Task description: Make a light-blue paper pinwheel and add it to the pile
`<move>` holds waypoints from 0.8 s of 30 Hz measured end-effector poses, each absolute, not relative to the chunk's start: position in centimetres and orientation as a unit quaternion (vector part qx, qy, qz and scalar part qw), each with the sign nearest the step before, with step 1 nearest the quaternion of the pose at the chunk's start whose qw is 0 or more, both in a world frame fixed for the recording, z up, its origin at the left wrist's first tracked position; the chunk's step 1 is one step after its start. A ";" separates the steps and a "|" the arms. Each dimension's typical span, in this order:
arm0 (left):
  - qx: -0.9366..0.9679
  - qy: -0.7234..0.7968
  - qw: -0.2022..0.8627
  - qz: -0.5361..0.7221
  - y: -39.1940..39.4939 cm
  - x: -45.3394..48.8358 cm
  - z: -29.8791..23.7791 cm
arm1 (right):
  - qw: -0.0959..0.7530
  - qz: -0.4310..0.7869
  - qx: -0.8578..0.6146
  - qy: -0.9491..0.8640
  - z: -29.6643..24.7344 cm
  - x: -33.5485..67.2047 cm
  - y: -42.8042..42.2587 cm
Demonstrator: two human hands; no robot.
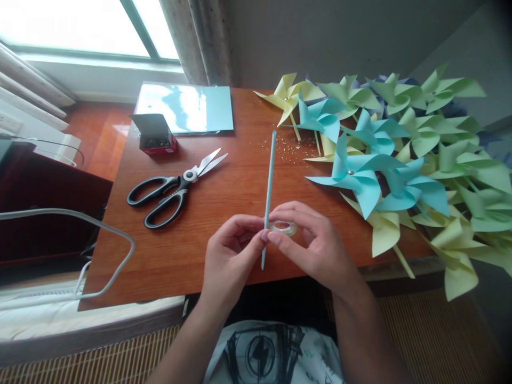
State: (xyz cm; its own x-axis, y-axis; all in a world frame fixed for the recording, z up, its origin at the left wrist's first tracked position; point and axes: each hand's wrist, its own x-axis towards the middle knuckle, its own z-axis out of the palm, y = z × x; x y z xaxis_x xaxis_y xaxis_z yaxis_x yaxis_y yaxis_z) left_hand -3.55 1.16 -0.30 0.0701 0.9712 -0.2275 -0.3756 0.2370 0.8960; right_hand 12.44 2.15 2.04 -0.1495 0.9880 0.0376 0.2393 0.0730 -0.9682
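Note:
My left hand [236, 248] pinches a thin light-blue paper stick [270, 178] between thumb and fingers, below its middle. The stick points away from me, its near end sticking out below my fingertips. Against its right side, my right hand [310, 237] has its fingers closed around a small roll of clear tape [283, 228]. The fingertips of both hands meet at the stick. Whether a strip of tape lies on the stick there, I cannot tell. Open-bladed scissors [182, 186] with black and grey handles lie on the table to the left.
Blue paper pinwheels [354, 173] and several yellow, green and purple ones are piled on the right. A small red box [158, 143] with its lid up stands near a plastic-wrapped pack of light-blue paper [219, 109]. Tiny scraps [294, 152] dot the wooden table [224, 192]. A white cable [120, 234] bends over the left edge.

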 end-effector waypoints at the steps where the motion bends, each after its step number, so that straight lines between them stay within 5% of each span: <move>1: 0.327 0.439 0.658 0.517 1.2 -3.6 -0.4 | 0.414 0.459 -0.502 -0.605 2.0 12.5 2.1; 24: 0.331 0.482 0.595 0.551 0.6 -3.3 -0.6 | 0.424 0.503 -0.532 -0.534 2.0 12.5 1.5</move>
